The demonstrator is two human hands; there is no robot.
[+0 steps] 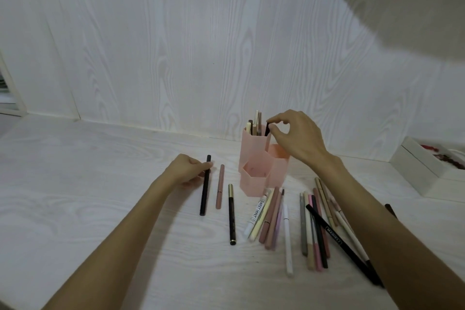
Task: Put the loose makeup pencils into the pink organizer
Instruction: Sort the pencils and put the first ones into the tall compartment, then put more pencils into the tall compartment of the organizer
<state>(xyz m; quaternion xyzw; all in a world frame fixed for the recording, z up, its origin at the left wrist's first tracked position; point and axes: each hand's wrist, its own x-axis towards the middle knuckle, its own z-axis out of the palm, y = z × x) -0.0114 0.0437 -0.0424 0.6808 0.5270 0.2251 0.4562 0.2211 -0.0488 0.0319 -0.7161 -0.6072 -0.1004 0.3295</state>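
Loose makeup pencils (312,229) lie fanned across the white table (100,234) nearest the camera, in front of the pink organizer (254,166), which stands near the back wall. At its tallest compartment, the right hand (294,138) pinches the top of a black pencil (267,129) standing upright inside. Left of the organizer, the left hand (186,168) rests thumb and fingers closed on a long black pencil (205,186) lying flat, a pink one (220,186) just beside it.
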